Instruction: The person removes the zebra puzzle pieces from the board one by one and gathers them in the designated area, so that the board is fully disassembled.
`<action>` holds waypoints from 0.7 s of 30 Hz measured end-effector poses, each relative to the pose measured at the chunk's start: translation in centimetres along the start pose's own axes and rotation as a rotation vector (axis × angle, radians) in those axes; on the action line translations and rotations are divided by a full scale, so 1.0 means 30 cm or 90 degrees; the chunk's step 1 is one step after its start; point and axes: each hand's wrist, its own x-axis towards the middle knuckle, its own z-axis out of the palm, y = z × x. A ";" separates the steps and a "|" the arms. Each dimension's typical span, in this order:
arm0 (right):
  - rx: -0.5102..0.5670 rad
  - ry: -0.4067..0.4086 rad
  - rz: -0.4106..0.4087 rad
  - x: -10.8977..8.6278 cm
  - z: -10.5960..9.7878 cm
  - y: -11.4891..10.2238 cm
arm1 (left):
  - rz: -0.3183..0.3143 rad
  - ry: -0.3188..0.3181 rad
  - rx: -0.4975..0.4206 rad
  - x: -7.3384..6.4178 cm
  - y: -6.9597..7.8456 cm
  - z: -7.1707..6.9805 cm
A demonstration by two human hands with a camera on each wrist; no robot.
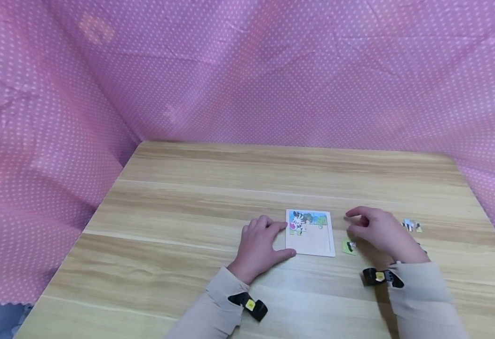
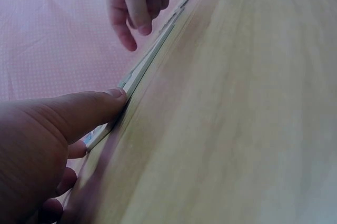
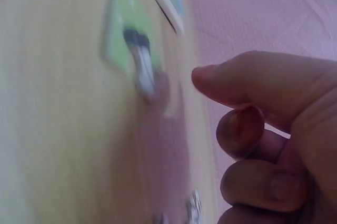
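As I look down from the head view, the puzzle board [image 1: 317, 245] lies flat on the bench [image 1: 188, 207], with part of a zebra picture filled in along its top and left. My left fingers [image 1: 275, 227] are spread, forefinger and thumb touching the board by its left side. My right fingers [image 1: 359, 212] hold nothing, forefinger and thumb a little apart, just above the loose green piece [image 1: 349, 247]; more pieces [image 1: 411, 225] lie beyond my right hand.

From the left wrist, the board shows edge-on and thin; I judge it stiff and light, likely to slide unless my thumb steadies that edge.

From the right wrist, the green piece lies flat and blurred, clear of my thumb. I expect it to be light, rigid and awkward to lift, best pinched by opposite edges.
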 end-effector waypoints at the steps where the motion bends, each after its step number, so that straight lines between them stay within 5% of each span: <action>1: -0.003 0.002 0.004 -0.002 -0.007 0.010 | -0.001 0.000 0.000 0.000 0.000 0.000; 21: 0.004 0.022 0.038 -0.054 -0.092 0.183 | -0.006 -0.007 -0.008 0.001 -0.003 0.004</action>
